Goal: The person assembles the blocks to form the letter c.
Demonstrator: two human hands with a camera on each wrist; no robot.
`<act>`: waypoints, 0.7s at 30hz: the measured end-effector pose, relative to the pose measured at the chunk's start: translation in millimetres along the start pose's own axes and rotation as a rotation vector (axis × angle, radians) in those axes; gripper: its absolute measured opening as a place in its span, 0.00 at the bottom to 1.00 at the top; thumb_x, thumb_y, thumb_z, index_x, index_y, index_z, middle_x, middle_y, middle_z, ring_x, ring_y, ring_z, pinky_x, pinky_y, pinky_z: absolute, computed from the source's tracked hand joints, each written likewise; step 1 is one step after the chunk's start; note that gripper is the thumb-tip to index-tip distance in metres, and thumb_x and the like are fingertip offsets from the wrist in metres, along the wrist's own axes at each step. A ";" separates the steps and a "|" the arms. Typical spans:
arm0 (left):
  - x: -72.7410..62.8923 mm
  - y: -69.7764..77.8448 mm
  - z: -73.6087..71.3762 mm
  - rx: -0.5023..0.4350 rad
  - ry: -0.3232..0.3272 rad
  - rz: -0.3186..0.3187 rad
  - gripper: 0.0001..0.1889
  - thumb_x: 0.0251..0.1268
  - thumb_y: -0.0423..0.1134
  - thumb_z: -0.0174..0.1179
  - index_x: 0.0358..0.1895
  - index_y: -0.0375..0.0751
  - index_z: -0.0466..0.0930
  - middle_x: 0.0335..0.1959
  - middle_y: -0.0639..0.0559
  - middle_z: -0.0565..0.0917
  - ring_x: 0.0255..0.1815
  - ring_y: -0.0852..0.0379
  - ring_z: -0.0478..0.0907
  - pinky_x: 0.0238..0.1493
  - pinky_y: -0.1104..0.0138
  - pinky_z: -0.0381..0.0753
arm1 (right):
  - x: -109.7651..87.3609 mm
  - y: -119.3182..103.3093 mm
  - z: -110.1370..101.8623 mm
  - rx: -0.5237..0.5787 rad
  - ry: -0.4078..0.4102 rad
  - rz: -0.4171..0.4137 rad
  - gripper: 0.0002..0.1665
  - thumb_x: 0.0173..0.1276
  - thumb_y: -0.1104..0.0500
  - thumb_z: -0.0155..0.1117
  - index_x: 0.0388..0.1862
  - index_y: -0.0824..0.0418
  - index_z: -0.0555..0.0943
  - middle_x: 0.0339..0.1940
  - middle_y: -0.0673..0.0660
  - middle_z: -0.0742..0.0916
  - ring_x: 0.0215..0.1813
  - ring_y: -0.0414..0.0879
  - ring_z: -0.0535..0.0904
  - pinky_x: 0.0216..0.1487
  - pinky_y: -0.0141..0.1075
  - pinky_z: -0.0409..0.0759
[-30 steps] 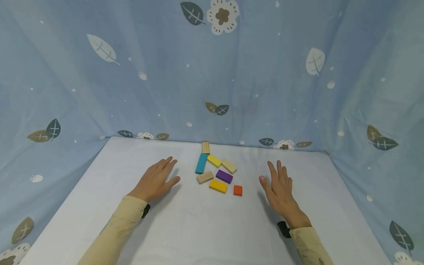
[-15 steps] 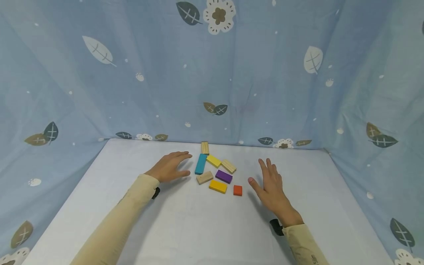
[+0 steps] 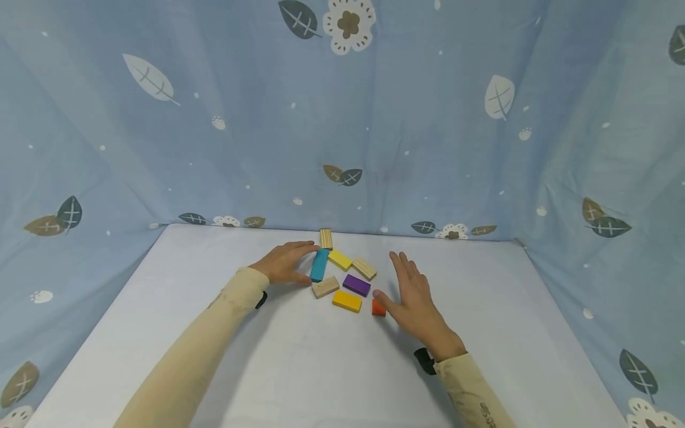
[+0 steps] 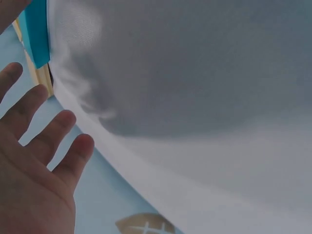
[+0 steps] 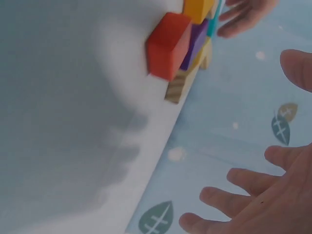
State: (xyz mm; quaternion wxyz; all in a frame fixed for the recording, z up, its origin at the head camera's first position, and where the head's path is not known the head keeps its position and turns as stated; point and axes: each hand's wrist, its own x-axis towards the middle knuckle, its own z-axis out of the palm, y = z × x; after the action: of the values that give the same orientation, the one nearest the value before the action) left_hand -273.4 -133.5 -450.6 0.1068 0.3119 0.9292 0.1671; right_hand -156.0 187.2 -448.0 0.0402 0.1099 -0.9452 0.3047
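My left hand (image 3: 283, 263) is at the left side of the blue block (image 3: 319, 266), fingers and thumb spread around its near side. In the left wrist view that blue block (image 4: 35, 34) lies beyond the spread fingers. My right hand (image 3: 414, 300) hovers to the right of the group, fingers extended, its thumb overlapping the red block (image 3: 378, 308) in the head view. Nothing is held in it. Between the hands lie a purple block (image 3: 356, 285), an orange-yellow block (image 3: 347, 301), a yellow block (image 3: 339, 260) and a plain wooden block (image 3: 325, 288).
A striped wooden block (image 3: 326, 239) lies at the back edge of the white table (image 3: 299, 368), and a ridged wooden block (image 3: 364, 268) at the group's right. A blue patterned curtain (image 3: 257, 160) rises behind the table and along both sides.
My left hand has moved right and reached the blue block. My right hand has shifted left toward the red block. The blocks stay in place on the table.
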 end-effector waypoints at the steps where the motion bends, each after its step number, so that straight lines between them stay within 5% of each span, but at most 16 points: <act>1: 1.0 0.3 -0.3 0.003 -0.007 -0.001 0.45 0.58 0.49 0.74 0.78 0.47 0.63 0.79 0.40 0.61 0.77 0.38 0.59 0.74 0.41 0.59 | 0.9 -3.0 0.8 0.005 -0.007 -0.002 0.55 0.71 0.41 0.65 0.85 0.51 0.47 0.84 0.62 0.53 0.81 0.66 0.47 0.76 0.67 0.44; 10: 8.0 6.5 -4.0 0.022 -0.079 -0.030 0.48 0.58 0.52 0.74 0.80 0.49 0.59 0.80 0.41 0.58 0.79 0.39 0.56 0.76 0.42 0.57 | 9.6 -24.9 13.7 -0.004 -0.082 -0.016 0.55 0.69 0.37 0.66 0.85 0.46 0.47 0.84 0.57 0.53 0.82 0.58 0.51 0.76 0.59 0.57; 21: 14.2 6.0 0.3 -0.006 -0.081 -0.024 0.46 0.57 0.52 0.74 0.79 0.49 0.62 0.79 0.44 0.62 0.77 0.40 0.59 0.74 0.41 0.60 | 14.9 -39.7 25.5 0.034 -0.118 -0.087 0.52 0.70 0.40 0.67 0.84 0.47 0.52 0.83 0.57 0.58 0.81 0.56 0.56 0.74 0.57 0.64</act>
State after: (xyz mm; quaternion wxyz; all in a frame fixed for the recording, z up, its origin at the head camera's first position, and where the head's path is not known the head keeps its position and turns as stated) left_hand -281.1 -120.2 -450.0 0.1472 0.3068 0.9273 0.1557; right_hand -161.5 138.1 -444.0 -0.0042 0.1692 -0.9349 0.3119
